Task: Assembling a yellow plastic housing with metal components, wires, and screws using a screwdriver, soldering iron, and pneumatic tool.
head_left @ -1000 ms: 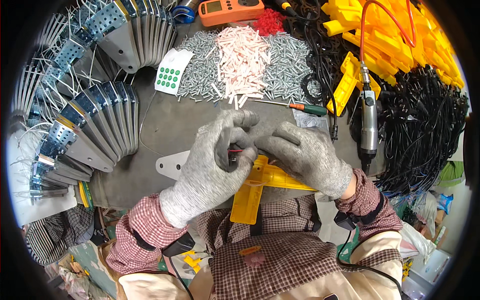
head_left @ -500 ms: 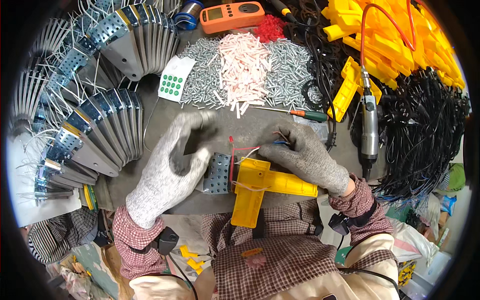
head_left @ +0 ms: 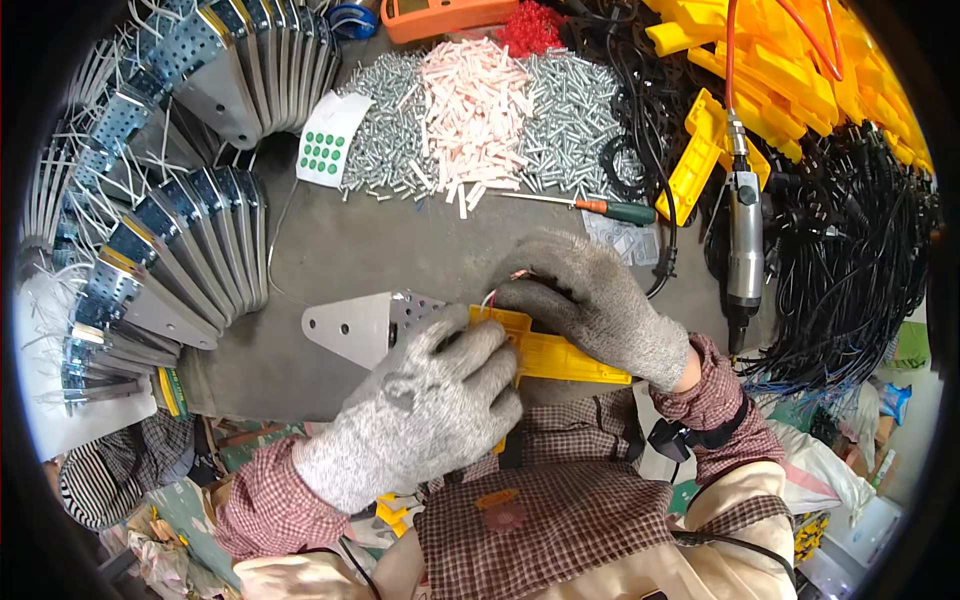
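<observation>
My left hand [head_left: 430,395], in a grey knit glove, bends its fingers over a yellow T-shaped plastic housing [head_left: 572,360] and hides much of it. A flat grey metal bracket [head_left: 350,325] with a perforated end sticks out to the left from beneath this hand. My right hand [head_left: 600,305], gloved too, is closed just above the housing. Thin wires [head_left: 520,275] with a coppery end show at its fingertips. A white wire [head_left: 488,302] rises between the two hands. The inside of the housing is mostly covered by the gloves.
Metal screws [head_left: 575,125] and pale pink sleeves [head_left: 475,115] lie heaped at the back. A screwdriver [head_left: 625,211] lies before them. Stacked brackets [head_left: 185,255] fill the left. An air screwdriver [head_left: 744,240] hangs at right near black cables [head_left: 850,250] and yellow housings [head_left: 770,70].
My left hand has come right and down, from open beside the bracket to over the yellow housing. The bracket's grey end is now uncovered. My right hand has moved slightly left; the view has shifted.
</observation>
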Demonstrator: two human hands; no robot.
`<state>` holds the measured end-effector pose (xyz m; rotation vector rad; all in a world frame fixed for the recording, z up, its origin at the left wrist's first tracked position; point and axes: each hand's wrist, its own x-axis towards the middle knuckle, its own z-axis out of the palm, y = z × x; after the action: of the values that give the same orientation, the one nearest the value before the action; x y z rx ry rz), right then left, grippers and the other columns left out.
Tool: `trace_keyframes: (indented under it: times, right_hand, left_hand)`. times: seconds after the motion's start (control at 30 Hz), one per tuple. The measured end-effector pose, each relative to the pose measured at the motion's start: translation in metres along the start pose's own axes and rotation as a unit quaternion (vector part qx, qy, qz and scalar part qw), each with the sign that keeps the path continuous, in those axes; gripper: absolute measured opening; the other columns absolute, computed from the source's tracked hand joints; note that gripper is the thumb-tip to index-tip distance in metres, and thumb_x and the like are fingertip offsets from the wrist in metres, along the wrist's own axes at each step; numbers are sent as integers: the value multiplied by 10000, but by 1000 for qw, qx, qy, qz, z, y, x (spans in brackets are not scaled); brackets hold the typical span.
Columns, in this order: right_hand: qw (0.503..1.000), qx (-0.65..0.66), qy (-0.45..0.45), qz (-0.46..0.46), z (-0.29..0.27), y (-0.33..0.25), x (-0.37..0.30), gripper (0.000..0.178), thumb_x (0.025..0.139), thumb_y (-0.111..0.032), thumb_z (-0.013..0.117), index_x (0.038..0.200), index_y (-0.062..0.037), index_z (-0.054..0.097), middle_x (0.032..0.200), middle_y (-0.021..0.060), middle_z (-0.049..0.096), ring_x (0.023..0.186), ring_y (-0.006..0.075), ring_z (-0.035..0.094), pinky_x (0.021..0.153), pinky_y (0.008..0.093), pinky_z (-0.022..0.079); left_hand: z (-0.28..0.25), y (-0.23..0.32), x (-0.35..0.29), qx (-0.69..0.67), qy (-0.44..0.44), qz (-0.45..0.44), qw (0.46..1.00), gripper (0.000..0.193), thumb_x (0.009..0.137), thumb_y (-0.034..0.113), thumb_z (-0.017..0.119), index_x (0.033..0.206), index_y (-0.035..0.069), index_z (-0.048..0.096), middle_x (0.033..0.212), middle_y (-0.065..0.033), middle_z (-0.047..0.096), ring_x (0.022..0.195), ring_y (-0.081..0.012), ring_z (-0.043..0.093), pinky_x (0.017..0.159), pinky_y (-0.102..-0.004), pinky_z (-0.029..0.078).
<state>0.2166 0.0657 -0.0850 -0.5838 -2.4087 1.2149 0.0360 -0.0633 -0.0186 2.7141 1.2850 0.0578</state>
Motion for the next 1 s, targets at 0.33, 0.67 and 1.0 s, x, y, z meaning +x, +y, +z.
trace_keyframes:
  times: [0.33, 0.67, 1.0]
  right_hand:
    - [980, -174, -83, 42, -33, -66, -29, 338, 927, -200, 667, 1243, -80, 645, 1117, 114, 674, 919, 281, 714, 722, 366, 587]
    - [975, 182, 5, 126, -17, -30, -18, 238, 976, -68, 598, 1211, -36, 609, 1023, 127, 686, 940, 226, 704, 804, 344, 558]
    - [958, 191, -56, 205, -18, -30, -13, 171, 867, 32, 714, 1027, -16, 677, 1042, 55, 681, 967, 147, 657, 854, 276, 522]
  left_hand:
    - [34, -4, -3, -180, 187, -156, 953, 269, 798, 24, 693, 1055, 95, 717, 1024, -73, 678, 949, -275, 627, 907, -458, 482]
    - [59, 7, -1, -614, 351, -222, 671, 402, 884, -83, 693, 1232, 0, 511, 1195, -128, 598, 1068, -222, 664, 908, -346, 557]
    - [43, 8, 2, -640, 320, -289, 636, 270, 883, -42, 679, 1139, -6, 600, 1124, -86, 609, 1059, -170, 641, 944, -314, 526]
